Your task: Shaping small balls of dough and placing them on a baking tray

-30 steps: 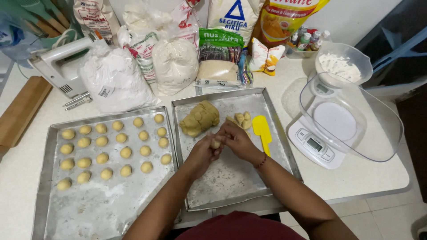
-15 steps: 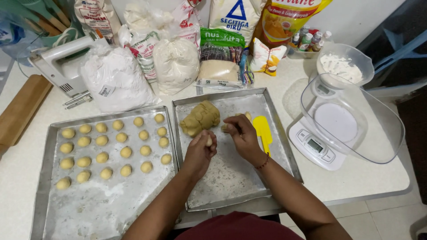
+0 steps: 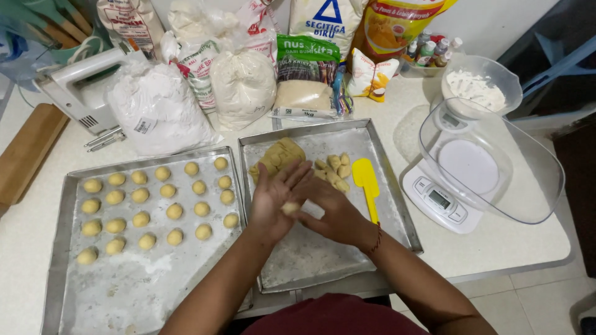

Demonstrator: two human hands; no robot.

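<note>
Left hand (image 3: 273,198) and right hand (image 3: 332,211) pressed together, palms seemingly flat.

Bright, even overhead light; soft shadows fall under the hands (image 3: 310,201); mild glare on the metal trays (image 3: 397,186); edges bend slightly.

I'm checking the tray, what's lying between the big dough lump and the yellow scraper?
In the head view, small cut dough pieces lie between the dough lump and the yellow scraper.
</note>
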